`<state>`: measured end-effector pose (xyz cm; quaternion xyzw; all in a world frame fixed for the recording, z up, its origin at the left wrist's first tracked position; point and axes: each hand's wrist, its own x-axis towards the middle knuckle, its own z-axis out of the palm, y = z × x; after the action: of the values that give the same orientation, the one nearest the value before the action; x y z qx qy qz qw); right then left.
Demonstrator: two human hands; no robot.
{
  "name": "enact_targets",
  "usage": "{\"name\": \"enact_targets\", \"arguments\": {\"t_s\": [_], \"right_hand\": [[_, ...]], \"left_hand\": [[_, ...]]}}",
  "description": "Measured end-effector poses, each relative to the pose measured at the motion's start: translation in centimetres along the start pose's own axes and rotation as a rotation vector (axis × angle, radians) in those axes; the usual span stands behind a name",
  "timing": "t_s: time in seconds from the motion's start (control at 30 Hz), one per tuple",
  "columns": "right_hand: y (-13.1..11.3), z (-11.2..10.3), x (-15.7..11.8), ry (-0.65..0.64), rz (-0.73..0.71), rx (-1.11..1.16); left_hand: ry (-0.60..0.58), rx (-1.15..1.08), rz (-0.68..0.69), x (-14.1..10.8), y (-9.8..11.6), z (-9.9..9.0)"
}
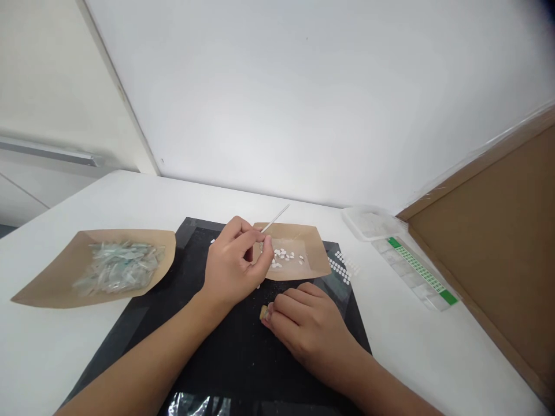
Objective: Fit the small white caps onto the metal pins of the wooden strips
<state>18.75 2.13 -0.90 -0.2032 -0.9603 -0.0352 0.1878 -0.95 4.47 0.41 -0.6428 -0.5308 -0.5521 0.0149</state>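
Observation:
My left hand [236, 260] is closed in a pinch on a thin whitish stick [276, 217], which slants up and to the right. Just beyond it stands a brown paper tray [318, 254] with many small white round pieces [281, 254] in it. Lower down, over the black mat [234, 358], my right hand [307, 326] has its fingers closed around a small tan piece [263, 312]. Only the end of that piece shows, so its kind is unclear.
At left a brown paper tray [43, 283] holds a heap of clear plastic packets [125, 266]. White dots [340, 268] lie in rows at the mat's right edge. Farther right are a clear compartment box with a green label [420, 271], a clear plastic lid [370, 222] and cardboard [489, 231].

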Motion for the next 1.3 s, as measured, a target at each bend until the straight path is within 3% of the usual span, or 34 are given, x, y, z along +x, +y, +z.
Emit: {"name": "enact_targets", "arguments": {"t_s": [0.5, 0.93, 1.3], "right_hand": [[-0.1, 0.4, -0.1, 0.004, 0.018, -0.039], [0.1, -0.5, 0.1, 0.139, 0.041, 0.07], [-0.4, 0.3, 0.7, -0.136, 0.181, 0.181]], "left_hand": [[-0.004, 0.017, -0.009, -0.1, -0.4, 0.1], [0.035, 0.046, 0.027, 0.4, -1.0, -0.4], [0.05, 0.041, 0.029, 0.5, -0.9, -0.4]]}}
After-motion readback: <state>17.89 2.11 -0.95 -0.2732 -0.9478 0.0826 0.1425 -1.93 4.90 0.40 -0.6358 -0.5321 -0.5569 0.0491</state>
